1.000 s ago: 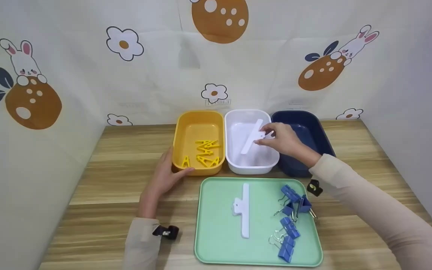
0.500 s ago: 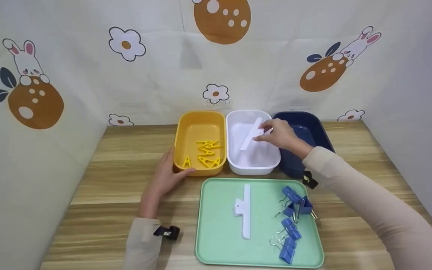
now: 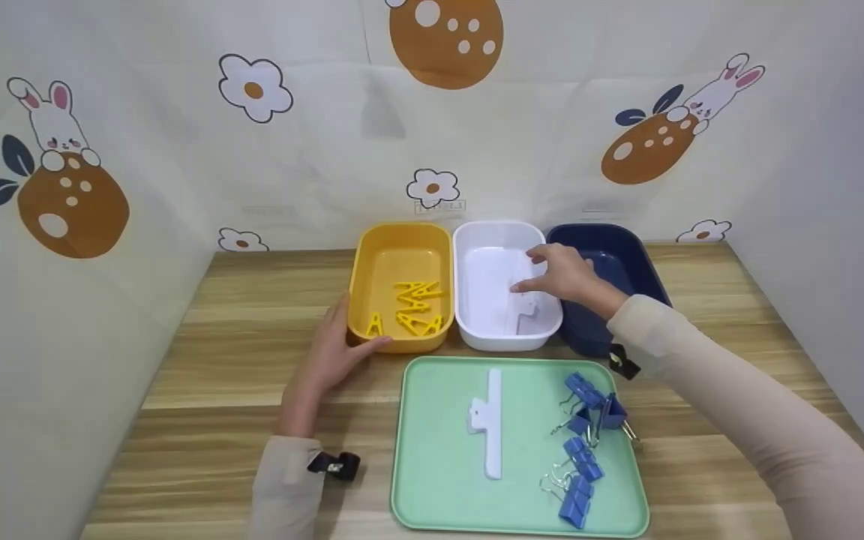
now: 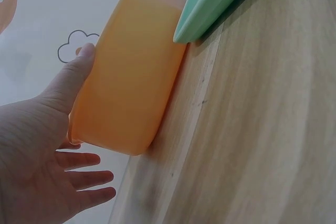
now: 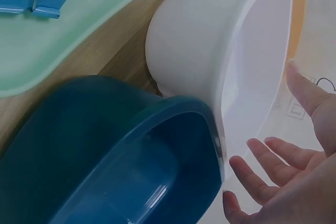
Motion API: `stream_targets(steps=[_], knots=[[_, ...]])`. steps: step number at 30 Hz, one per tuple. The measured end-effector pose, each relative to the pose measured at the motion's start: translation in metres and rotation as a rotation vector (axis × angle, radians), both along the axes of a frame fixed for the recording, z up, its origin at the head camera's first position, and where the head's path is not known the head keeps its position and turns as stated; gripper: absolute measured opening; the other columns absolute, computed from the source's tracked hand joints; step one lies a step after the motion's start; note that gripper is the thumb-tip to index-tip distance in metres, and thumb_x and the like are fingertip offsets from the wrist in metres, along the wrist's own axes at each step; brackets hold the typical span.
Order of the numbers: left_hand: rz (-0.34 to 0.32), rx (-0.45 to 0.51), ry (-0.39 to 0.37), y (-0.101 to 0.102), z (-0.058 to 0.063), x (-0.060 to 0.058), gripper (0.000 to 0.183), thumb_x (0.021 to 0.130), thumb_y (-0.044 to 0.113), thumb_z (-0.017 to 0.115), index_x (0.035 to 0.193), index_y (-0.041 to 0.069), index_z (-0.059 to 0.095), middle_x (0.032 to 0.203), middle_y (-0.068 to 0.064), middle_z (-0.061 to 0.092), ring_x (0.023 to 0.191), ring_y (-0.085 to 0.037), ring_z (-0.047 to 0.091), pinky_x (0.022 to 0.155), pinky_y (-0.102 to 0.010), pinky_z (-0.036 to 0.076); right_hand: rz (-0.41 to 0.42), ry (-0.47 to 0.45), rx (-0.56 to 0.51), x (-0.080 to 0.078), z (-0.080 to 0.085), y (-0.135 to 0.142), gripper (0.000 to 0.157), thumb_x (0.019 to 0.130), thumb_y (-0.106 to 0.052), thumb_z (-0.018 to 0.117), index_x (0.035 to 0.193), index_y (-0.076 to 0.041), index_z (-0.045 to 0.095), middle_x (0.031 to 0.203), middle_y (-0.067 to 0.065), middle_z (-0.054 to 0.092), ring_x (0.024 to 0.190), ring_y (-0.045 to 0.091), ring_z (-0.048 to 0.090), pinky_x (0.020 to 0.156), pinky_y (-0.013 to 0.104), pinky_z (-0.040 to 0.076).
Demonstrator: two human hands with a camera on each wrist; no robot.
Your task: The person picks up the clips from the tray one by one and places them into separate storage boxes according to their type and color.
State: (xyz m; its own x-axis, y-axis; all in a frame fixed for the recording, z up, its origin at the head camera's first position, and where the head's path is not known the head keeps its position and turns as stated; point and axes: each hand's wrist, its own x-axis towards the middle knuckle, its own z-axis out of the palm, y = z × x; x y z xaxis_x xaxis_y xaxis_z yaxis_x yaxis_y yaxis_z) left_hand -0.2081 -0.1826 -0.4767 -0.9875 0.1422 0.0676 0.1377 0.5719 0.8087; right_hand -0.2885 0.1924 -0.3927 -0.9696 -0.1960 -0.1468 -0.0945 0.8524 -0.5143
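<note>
My right hand (image 3: 563, 274) is above the white bin (image 3: 469, 322), thumb and fingers spread apart with nothing between them. Below it a white bar clip (image 3: 527, 309) lies inside that bin, hard to make out against the white. My left hand (image 3: 331, 352) rests at the near left corner of the yellow bin (image 3: 361, 262), its thumb against the rim. In the left wrist view its other fingers (image 4: 92, 179) stretch out loosely beside the bin. Another white bar clip (image 3: 493, 424) lies on the green tray (image 3: 432, 495).
Several yellow clips (image 3: 413, 304) lie in the yellow bin. A dark blue bin (image 3: 646, 274) stands right of the white one, partly behind the right hand. Several blue binder clips (image 3: 582, 457) are along the tray's right side. A patterned sheet (image 3: 312, 165) rises behind the bins.
The bar clip that my right hand held over the white bin has been let go and now lies in it. The right fingers have spread. The left hand has stayed put.
</note>
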Motion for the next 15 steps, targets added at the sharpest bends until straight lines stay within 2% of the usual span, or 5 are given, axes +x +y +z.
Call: stream_targets(steps=[3,9,15], knots=[[-0.014,0.024,0.023,-0.001,0.000,-0.001,0.101,0.093,0.037,0.083,0.169,0.013,0.021,0.169,-0.014,0.033,0.154,-0.031,0.034,0.130,-0.052,0.025,0.004,0.017,0.010,0.001,0.002,0.000,0.077,0.089,-0.032,0.087,0.148,0.005,0.055,0.145,0.026,0.061,0.141,0.045,0.050,0.115,0.081,0.023],[-0.002,0.003,0.001,-0.001,-0.001,0.000,0.102,0.093,0.040,0.082,0.170,0.015,0.019,0.171,-0.013,0.030,0.155,-0.031,0.033,0.130,-0.053,0.024,0.024,0.020,-0.018,0.007,0.003,-0.003,0.074,0.089,-0.030,0.087,0.148,0.005,0.056,0.143,0.026,0.062,0.139,0.046,0.052,0.115,0.080,0.025],[-0.002,-0.006,-0.002,0.000,0.000,0.000,0.104,0.093,0.040,0.082,0.170,0.015,0.018,0.172,-0.013,0.029,0.156,-0.031,0.032,0.130,-0.053,0.024,0.065,0.057,-0.053,0.018,0.003,-0.006,0.070,0.090,-0.030,0.086,0.144,0.005,0.059,0.139,0.026,0.065,0.132,0.046,0.058,0.111,0.071,0.040]])
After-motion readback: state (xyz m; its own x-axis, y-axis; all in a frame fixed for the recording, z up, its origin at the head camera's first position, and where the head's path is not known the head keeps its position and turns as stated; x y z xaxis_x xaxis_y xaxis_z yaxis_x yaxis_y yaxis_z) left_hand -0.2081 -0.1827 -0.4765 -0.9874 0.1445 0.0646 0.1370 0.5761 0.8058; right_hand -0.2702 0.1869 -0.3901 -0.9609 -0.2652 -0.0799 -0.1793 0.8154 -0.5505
